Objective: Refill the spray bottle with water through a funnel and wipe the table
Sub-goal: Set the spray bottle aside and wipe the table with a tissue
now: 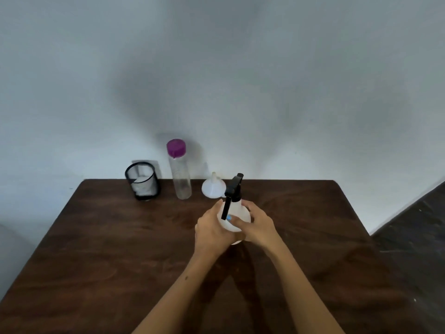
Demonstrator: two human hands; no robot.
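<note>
White plastic spray bottle (234, 214) stands near the middle of the dark wooden table (96, 249); left hand (213, 231) and right hand (256, 224) grasp its body. Funnel (213, 188), inverted, sits just behind, beside the purple-capped water bottle (179, 169)

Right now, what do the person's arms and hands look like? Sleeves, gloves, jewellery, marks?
Both forearms are bare up to the bottom frame edge: no sleeves in view. The left hand and right hand wear no gloves, and no watch, bracelet or ring is visible. One right-hand nail shows light blue polish. A small dark spot sits on the left forearm.
</note>
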